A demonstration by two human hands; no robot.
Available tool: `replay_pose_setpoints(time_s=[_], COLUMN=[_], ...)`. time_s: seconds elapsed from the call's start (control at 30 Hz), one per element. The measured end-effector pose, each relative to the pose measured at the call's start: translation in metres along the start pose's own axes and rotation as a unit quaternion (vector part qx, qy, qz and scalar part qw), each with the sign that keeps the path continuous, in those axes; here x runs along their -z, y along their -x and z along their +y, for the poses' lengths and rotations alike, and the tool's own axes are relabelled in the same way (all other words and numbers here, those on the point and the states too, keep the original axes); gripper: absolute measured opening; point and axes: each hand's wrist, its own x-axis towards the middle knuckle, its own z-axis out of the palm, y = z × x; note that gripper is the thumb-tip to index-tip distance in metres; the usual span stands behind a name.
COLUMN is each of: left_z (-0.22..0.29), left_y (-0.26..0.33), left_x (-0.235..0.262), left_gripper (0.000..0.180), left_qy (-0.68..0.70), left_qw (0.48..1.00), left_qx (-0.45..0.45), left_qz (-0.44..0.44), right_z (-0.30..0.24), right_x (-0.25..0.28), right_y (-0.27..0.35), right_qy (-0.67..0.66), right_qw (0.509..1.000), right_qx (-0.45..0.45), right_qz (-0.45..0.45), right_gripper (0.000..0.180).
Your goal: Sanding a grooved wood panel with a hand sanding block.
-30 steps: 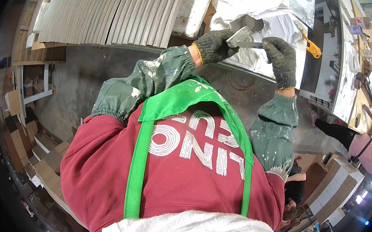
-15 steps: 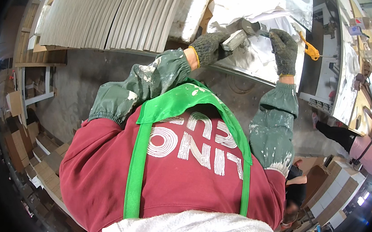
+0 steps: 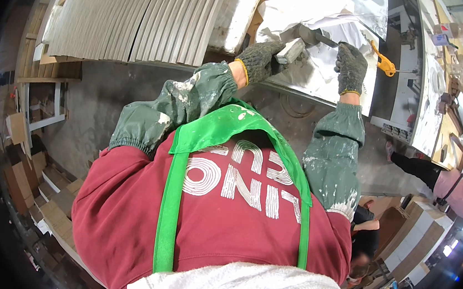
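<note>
My left hand (image 3: pixel 259 62), in a dark knitted glove, is closed round a pale grey rectangular block (image 3: pixel 291 51) above a white-covered worktable (image 3: pixel 327 76). My right hand (image 3: pixel 351 68), gloved alike, is closed on the thin end of a flat-bladed tool that looks like a putty knife (image 3: pixel 324 40). The tool's wide dark grey end lies just beyond the block; whether the two touch I cannot tell. Crumpled white sheeting (image 3: pixel 332 26) lies beneath and behind them.
A long row of grey strips (image 3: pixel 137 18) stands packed together at the left, beside a whitish block (image 3: pixel 235 17). An orange-handled tool (image 3: pixel 385 64) is right of my right hand. Another bench (image 3: pixel 431 97) is farther right. Other people (image 3: pixel 458 191) are at the right.
My right hand has moved slightly left and down, and its fingers have curled in. The tool's wide end has swung toward the block. My left hand stays nearly still.
</note>
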Motion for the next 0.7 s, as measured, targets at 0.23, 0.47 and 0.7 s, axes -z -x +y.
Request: replay_pose_setpoints(time_s=[0.23,0.47,0.7], left_z=[-0.01,-0.003,-0.003], left_y=[-0.012,0.002,0.009], left_x=[0.035,0.004,0.002], left_gripper=[0.028,0.02,0.022], left_qy=[-0.478,0.019,0.012], left_qw=[0.762,1.0,1.0], left_qx=[-0.41,0.014,0.008], left_qz=[-0.151,-0.002,-0.026], right_z=[-0.003,-0.011,0.001], right_x=[0.007,0.008,0.001], right_y=[0.008,0.011,0.011], right_qy=[0.015,-0.034,-0.068], right_qw=[1.0,0.999,0.998], right_qx=[-0.017,-0.014,-0.004], right_qz=[0.003,0.034,-0.001], right_gripper=[0.019,0.019,0.02])
